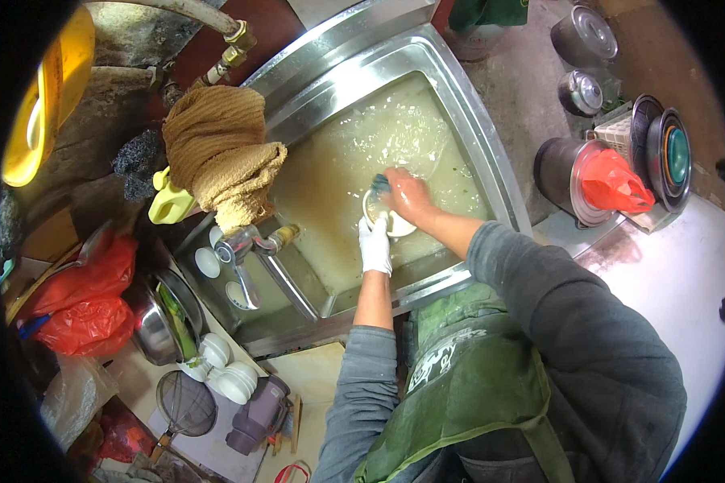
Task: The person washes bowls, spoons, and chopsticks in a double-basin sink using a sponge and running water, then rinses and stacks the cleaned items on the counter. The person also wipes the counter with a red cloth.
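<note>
A white bowl [403,226] is tilted at the surface of cloudy water in a stainless-steel sink [483,115]. Gripping its near rim is my left hand [376,244], in a white glove. My bare right hand [408,194] presses a blue-green scrubbing cloth [380,183] against the far side of the bowl. Suds float beyond my hands, and a brownish patch clouds the water to the left. What lies under the water is hidden.
A chrome faucet [239,256] with a brown towel [217,145] above it overhangs the sink's left side. Stacked white bowls [234,381] and a wire strainer [186,403] stand lower left. On the right is a large pot [565,175] with a red plastic bag [616,181].
</note>
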{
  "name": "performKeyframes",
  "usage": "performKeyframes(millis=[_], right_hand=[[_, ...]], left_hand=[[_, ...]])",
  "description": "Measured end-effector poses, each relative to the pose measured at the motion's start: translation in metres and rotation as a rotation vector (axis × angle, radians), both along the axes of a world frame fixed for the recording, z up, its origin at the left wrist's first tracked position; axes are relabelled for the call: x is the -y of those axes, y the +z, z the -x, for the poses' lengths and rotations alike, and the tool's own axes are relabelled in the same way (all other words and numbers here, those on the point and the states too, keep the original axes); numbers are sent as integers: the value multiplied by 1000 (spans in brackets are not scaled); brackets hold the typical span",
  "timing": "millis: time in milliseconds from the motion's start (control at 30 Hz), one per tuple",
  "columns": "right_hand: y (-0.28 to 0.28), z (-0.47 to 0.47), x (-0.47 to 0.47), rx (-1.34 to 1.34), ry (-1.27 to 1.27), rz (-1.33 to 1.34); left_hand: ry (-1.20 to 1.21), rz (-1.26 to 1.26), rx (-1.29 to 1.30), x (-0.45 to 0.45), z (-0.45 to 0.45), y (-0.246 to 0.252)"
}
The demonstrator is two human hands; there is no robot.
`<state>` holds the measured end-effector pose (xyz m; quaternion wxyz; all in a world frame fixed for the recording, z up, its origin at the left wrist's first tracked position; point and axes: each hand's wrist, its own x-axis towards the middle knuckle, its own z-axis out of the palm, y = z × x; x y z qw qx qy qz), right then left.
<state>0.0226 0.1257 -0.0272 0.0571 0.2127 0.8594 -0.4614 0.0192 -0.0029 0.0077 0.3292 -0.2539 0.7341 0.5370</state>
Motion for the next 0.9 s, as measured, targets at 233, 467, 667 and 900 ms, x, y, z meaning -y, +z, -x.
performKeyframes(millis=[233, 467, 667, 900], right_hand=[[-10, 25, 4, 27, 487, 289], [12, 12, -5, 35, 902, 74], [4, 18, -27, 330, -349, 1223], [0, 10, -25, -51, -269, 459]], left_hand=[[244, -133, 131, 3, 23, -4], [385, -416, 553, 22, 42, -11], [384, -593, 500, 26, 18, 1], [278, -734, 62, 19, 18, -17]])
